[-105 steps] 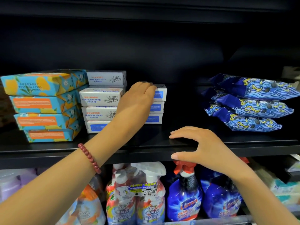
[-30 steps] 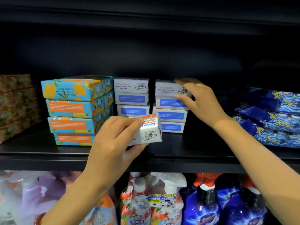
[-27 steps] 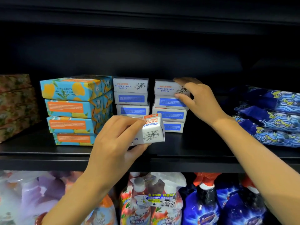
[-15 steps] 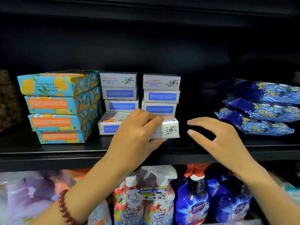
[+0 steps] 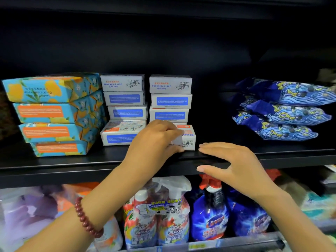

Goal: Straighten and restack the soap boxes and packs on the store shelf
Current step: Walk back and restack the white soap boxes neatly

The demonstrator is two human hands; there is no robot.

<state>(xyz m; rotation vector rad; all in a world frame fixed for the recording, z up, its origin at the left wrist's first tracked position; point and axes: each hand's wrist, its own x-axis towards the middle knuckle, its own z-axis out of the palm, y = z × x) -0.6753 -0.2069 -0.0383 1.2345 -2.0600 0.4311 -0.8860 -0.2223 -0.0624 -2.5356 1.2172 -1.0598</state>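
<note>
Restacking: a box [image 5: 187, 139] at the foot of the stack [image 5: 171, 100] is gripped by the left hand [image 5: 154, 140], the right hand [image 5: 234, 166] open; squaring onto the stack is judged next.

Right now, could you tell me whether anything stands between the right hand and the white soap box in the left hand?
Nothing visible does. The right hand is just right of the small white cardboard soap box, which the left hand grips; only black shelf shows between them.
</note>
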